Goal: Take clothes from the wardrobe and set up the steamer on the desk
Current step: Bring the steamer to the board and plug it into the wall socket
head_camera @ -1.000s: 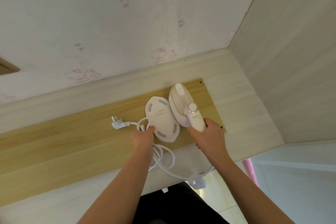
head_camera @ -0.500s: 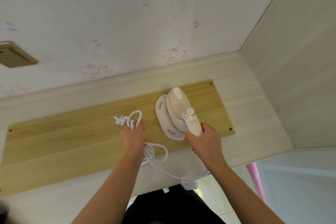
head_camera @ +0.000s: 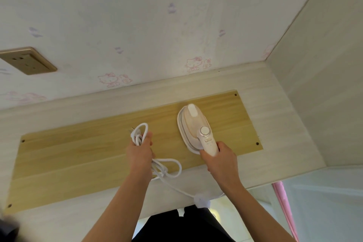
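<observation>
A cream handheld steamer [head_camera: 193, 122] lies on its white oval base [head_camera: 181, 133] at the right of the desk's yellow wooden panel [head_camera: 78, 149]. My right hand [head_camera: 220, 158] grips the steamer's handle. My left hand [head_camera: 140, 150] holds a bunch of the white power cord [head_camera: 139, 132], with the plug's prongs poking out to the left of the loops. More cord [head_camera: 169, 170] trails in loops over the desk's front edge to a white clip [head_camera: 201, 200]. No clothes are in view.
A gold wall socket [head_camera: 27, 61] sits on the cartoon-patterned wall at the upper left. A pale side panel [head_camera: 318, 84] closes the desk on the right. Something pink [head_camera: 282, 202] stands below the desk's right corner. A dark blurred shape [head_camera: 7, 228] shows at the bottom left.
My right hand has set the steamer onto its base, which lay beside it before. My left hand gathered the cord and plug and lifted them leftwards off the panel.
</observation>
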Motion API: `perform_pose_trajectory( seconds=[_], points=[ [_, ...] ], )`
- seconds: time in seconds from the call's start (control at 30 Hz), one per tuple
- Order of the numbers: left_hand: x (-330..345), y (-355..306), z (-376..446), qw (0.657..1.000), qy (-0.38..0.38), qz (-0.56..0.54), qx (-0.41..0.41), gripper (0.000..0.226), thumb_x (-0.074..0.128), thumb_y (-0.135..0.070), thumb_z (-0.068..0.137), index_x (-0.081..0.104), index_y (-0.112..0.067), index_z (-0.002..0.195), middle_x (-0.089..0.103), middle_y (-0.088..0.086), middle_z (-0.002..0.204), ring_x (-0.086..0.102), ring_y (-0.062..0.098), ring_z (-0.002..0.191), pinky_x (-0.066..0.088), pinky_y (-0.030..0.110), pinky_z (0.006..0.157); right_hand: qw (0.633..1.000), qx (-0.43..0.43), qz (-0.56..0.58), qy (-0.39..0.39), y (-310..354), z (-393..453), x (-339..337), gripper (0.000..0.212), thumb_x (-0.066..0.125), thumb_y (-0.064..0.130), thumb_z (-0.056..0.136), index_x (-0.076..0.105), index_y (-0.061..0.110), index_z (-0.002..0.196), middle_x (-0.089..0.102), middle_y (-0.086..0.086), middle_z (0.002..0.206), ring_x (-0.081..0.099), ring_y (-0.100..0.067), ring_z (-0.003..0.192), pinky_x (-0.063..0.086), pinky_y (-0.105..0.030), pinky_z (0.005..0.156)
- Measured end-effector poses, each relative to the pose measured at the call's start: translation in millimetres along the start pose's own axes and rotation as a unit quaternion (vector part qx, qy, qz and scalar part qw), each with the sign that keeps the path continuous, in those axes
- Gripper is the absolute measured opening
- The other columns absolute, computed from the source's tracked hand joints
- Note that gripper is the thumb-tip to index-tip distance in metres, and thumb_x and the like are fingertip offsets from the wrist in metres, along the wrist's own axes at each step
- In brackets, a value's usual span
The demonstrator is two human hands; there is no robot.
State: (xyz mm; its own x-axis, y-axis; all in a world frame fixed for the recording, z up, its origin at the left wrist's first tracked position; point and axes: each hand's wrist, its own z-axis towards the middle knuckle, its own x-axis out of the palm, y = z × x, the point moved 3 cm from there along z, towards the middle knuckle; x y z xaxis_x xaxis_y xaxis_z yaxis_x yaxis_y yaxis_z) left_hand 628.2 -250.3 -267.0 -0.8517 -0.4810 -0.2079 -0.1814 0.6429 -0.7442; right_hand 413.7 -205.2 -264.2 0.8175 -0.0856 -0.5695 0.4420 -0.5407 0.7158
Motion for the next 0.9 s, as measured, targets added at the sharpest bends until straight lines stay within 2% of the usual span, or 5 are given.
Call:
perform_pose_trajectory(
  seconds=[0.53,0.73,0.83,0.9],
  points=[
    [-34.5,-10.4,-2.4,0.998,0.01,-0.062,0.019,0.02,0.07,-0.022,0.086,0.056,-0.02,0.072,0.048,0.001,0.06,0.036,0.014,0.046,0.034,0.03,0.051,1.0,0.024,0.006,-0.013,10.1,-11.7,16.1,0.023,0.066,0.035,0.075,0.054,0.017,0.082,0.062,-0.002,0.071,0.064,-0.023,0.064,0.055,-0.041,0.058],
    [-54.4,-18.5,7.6,0.996,0.013,-0.087,0.026,0.021,0.07,-0.023,0.086,0.055,-0.019,0.071,0.048,-0.002,0.057,0.036,0.01,0.038,0.034,0.028,0.049,1.0,0.027,-0.014,-0.006,15.3,-11.6,15.7,0.022,0.065,0.036,0.071,0.053,0.02,0.08,0.063,-0.003,0.07,0.065,-0.025,0.061,0.057,-0.044,0.056],
    [-58.6,-22.1,10.2,0.992,0.031,-0.116,0.028,0.021,0.071,-0.02,0.086,0.054,-0.018,0.072,0.048,-0.003,0.055,0.037,0.01,0.04,0.035,0.029,0.048,0.998,0.026,-0.058,0.02,18.2,-10.9,12.9,0.028,0.062,0.043,0.076,0.052,0.019,0.086,0.064,-0.002,0.072,0.066,-0.019,0.054,0.057,-0.042,0.058],
    [-59.9,-26.1,9.9,0.989,0.048,-0.134,0.032,0.021,0.072,-0.018,0.085,0.055,-0.016,0.073,0.048,-0.005,0.049,0.038,0.01,0.039,0.036,0.029,0.048,0.987,0.023,-0.151,0.043,23.1,-10.3,9.7,0.039,0.057,0.052,0.079,0.05,0.016,0.094,0.063,-0.002,0.08,0.066,-0.021,0.067,0.054,-0.039,0.065]
  ],
)
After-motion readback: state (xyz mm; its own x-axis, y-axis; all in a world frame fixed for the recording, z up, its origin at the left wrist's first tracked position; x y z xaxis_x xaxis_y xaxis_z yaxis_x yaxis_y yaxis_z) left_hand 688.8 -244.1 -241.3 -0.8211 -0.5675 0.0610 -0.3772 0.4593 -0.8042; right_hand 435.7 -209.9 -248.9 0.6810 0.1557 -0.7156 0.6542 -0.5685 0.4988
